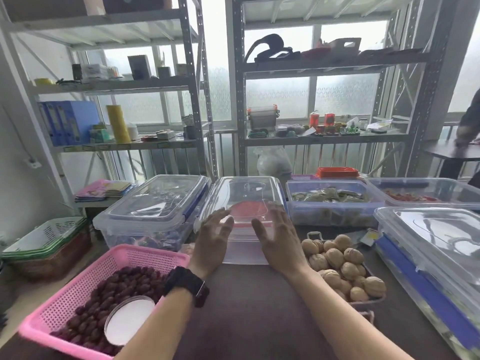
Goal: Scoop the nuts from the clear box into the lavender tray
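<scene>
At the lower left of the frame a pink basket (145, 255) holds dark red fruits and one white round dish (129, 319). Just right of it the left hand (213, 237) is raised with its fingers spread wide and holds nothing. It stands at the front left corner of the clear box (244, 245); I cannot tell whether it touches.

The box sits mid-frame on the desk (249, 307) with its lid (246, 189) on. One red round thing (249, 209) shows through it, perhaps the scoop. I see no nuts inside.

The right hand (278, 237) mirrors the left at the box's front right, also spread wide and empty.

The lid is thin, stiff, slick plastic and likely light. Its clip edges look like the best hold, one hand per side.

Right of centre the lavender tray (368, 302) carries the walnuts (335, 257), about fifteen in view, hard-shelled and apt to roll. Five clear boxes stand on the desk in all.
</scene>
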Available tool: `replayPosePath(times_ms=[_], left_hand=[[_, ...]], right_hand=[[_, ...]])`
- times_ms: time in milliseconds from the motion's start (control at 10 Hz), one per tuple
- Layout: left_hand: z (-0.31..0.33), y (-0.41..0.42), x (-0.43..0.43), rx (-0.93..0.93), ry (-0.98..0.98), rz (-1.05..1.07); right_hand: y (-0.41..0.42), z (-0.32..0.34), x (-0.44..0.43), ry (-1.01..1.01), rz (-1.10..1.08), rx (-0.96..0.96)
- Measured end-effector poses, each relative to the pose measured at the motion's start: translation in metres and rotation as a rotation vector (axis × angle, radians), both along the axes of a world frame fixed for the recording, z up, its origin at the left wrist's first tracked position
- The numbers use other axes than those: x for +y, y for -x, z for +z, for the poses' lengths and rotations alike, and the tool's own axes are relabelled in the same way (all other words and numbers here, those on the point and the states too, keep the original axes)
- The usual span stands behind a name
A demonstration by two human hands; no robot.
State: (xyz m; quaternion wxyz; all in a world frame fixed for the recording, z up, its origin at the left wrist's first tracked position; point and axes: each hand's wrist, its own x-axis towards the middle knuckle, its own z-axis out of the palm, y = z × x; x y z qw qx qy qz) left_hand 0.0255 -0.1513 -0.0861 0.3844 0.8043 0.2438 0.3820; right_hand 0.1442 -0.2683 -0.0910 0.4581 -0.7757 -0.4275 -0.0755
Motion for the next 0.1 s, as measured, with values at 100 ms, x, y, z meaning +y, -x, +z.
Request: replayPosePath(times_ms=[100], left_hand=[[0.0034,0.0134,-0.0245,-0.374,0.376,-0.222]], right_hand=[[0.0264,0.0066,-0.0214,-0.397,0.221,0.410]])
